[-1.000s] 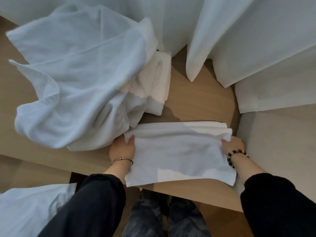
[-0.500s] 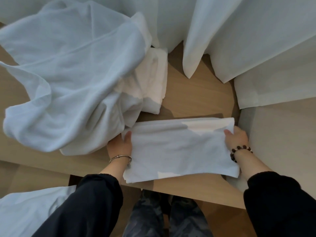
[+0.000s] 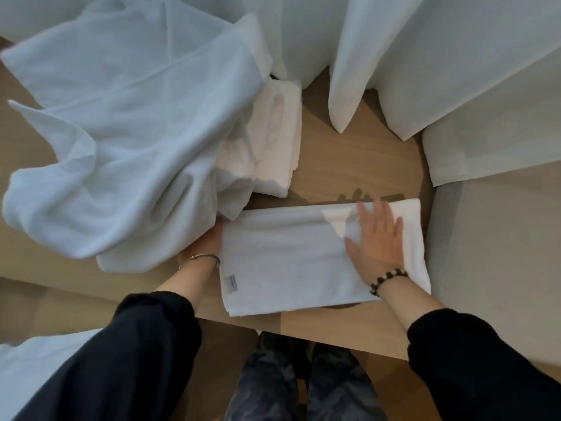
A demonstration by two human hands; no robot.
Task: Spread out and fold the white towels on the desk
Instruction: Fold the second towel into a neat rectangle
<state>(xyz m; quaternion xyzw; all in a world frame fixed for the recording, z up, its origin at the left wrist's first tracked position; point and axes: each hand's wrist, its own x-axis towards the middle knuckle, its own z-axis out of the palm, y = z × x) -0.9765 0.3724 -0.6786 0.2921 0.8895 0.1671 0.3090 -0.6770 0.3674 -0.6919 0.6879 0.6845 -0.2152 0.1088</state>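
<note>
A folded white towel (image 3: pixel 288 262) lies flat near the front edge of the wooden desk (image 3: pixel 349 165), a small label at its left corner. My right hand (image 3: pixel 376 241) rests palm down on its right half, fingers spread. My left hand (image 3: pixel 206 243) is at the towel's left edge, its fingers hidden under the cloth. A big crumpled white towel (image 3: pixel 121 141) is heaped on the desk's left side. A small folded towel (image 3: pixel 276 138) lies behind, partly under the heap.
White curtains (image 3: pixel 394 56) hang along the back of the desk. A grey wall or panel (image 3: pixel 498 253) closes off the right side. Another white cloth (image 3: pixel 39 369) shows at the lower left, below the desk. My legs are under the desk's front edge.
The towel's far edge has been brought over, leaving it narrower and flat. My right hand let go of the right edge and now lies flat on top. My left hand stayed at the left edge.
</note>
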